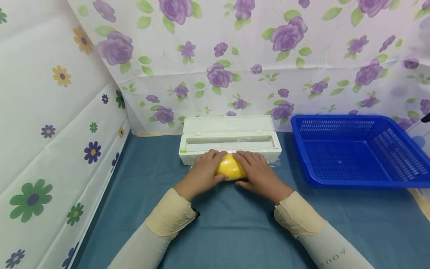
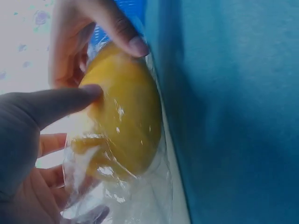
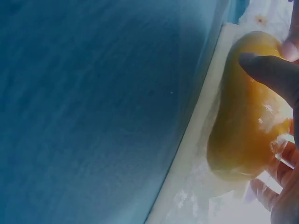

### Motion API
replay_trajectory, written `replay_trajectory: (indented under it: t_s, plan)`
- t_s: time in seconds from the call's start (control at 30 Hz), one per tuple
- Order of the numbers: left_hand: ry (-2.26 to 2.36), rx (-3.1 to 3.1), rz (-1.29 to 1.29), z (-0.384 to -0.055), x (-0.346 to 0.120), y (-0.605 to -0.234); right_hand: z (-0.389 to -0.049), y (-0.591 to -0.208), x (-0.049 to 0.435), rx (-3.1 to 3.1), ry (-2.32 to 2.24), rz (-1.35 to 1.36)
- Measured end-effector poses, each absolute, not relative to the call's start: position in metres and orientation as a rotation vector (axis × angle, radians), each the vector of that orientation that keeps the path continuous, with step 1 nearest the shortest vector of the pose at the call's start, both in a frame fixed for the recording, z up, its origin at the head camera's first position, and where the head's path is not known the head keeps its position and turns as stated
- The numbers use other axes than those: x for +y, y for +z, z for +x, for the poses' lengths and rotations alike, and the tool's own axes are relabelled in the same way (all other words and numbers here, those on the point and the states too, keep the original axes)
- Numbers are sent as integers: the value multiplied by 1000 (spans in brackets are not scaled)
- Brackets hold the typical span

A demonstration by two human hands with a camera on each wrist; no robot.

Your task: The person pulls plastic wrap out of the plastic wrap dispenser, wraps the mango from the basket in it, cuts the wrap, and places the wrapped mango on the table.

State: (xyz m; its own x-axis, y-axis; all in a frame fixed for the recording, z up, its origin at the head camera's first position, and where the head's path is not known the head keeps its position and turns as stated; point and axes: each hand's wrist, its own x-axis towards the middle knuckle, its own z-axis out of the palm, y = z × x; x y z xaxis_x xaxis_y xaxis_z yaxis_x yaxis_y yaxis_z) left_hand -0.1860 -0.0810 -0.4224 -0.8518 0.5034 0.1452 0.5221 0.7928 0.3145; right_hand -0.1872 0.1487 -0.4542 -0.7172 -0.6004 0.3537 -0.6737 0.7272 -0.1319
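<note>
Both hands [image 1: 205, 171] [image 1: 259, 172] grip a film-wrapped yellow fruit [image 1: 231, 168] by an open white box [image 1: 229, 125] holding a roll [image 1: 215, 145].

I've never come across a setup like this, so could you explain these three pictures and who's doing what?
There is no machine: a person works with a bare left hand and right hand. The wide picture looks down from the head; the two close-ups come from the left and right wrists. On the blue-green cloth stands a white box, lid up, with a blue basket to the right. Both hands hold a yellow item at the box's front; clear film covers at least part of it.
</note>
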Motion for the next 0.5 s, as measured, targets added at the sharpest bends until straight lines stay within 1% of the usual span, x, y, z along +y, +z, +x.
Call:
replay_trajectory:
  t_s: [0.33, 0.5]
  plan:
    - [-847, -3017, -855, -196, -88, -404, -189, -452, 149, -2588, 355, 955]
    - [-802, -3004, -830, -195, -88, -400, -193, -448, 148, -2610, 349, 938]
